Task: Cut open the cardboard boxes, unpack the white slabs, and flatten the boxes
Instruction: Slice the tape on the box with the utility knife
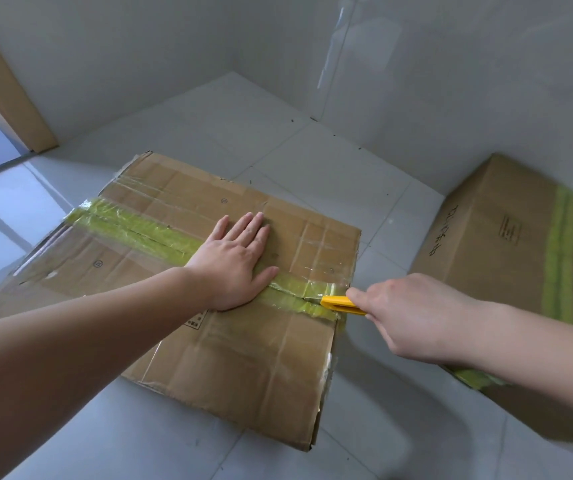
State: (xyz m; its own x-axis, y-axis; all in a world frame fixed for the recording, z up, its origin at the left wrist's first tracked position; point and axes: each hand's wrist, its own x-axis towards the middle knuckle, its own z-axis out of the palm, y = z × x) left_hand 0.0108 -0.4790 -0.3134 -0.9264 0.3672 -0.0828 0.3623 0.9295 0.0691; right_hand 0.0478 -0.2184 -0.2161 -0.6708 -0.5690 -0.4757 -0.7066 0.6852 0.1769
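A flat brown cardboard box (pixel 243 358) lies on the floor in front of me, sealed along its middle seam with yellow-green tape (pixel 132 230). My left hand (pixel 236 261) presses flat on the box top, fingers spread, over the tape. My right hand (pixel 413 317) grips a yellow box cutter (pixel 338 303), its tip at the taped seam near the box's right edge. A second taped cardboard box (pixel 507 265) stands at the right, partly behind my right forearm. No white slabs are visible.
The floor is pale tile (pixel 278 140), with white walls meeting in a corner behind the boxes. A wooden door frame (pixel 4 95) stands at the far left beside an opening.
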